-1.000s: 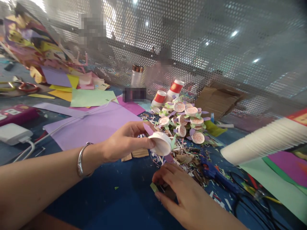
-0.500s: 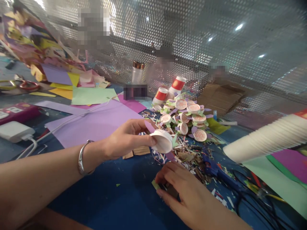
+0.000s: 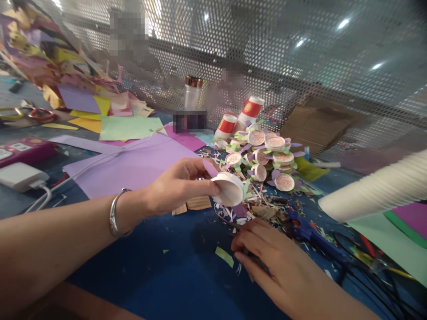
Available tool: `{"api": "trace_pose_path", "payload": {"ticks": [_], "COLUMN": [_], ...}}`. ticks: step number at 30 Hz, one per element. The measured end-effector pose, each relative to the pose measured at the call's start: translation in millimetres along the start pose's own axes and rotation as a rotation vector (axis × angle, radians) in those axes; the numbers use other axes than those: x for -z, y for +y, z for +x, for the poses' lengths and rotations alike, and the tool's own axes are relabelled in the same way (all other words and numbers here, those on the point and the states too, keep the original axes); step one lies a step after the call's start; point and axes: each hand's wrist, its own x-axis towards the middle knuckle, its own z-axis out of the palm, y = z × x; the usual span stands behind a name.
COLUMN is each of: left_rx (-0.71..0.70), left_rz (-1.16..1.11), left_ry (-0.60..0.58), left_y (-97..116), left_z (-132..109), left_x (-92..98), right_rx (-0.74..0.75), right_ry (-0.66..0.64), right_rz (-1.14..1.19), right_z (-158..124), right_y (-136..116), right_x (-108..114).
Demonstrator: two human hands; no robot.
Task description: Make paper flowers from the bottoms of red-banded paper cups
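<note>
My left hand pinches a cut-off white paper cup bottom with purple and green paper petals glued round it, held above the blue table. My right hand rests low on the table with fingers curled over a thin dark tool I cannot make out. A small green paper strip lies on the table just left of that hand. Beyond them sits a pile of finished cup-bottom flowers amid paper scraps.
Purple paper sheet and green sheet lie at left, with a white charger. Two red-and-white cups and a bottle stand by the perforated metal wall. A stack of white cups and a blue glue gun lie at right.
The green strip that was under my right fingers now lies free on the table. My right hand has shifted right and closed over a dark tool. The left hand barely moved.
</note>
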Motion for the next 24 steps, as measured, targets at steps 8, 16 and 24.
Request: {"api": "trace_pose_path", "payload": {"ticks": [8, 16, 24], "left_rx": [-0.009, -0.013, -0.22], "left_rz": [-0.002, 0.069, 0.458], "left_ry": [-0.003, 0.014, 0.033], "left_y": [-1.1, 1.4, 4.9], "left_z": [0.1, -1.9, -1.8], "left_x": [-1.3, -4.3, -5.6], "right_rx": [-0.004, -0.078, -0.19], "right_ry": [0.052, 0.039, 0.024], "right_rz": [-0.006, 0.046, 0.062], "right_z": [0.8, 6.8, 5.7], "right_y": [-2.0, -9.4, -10.9], "right_x": [-9.6, -14.8, -17.3]}}
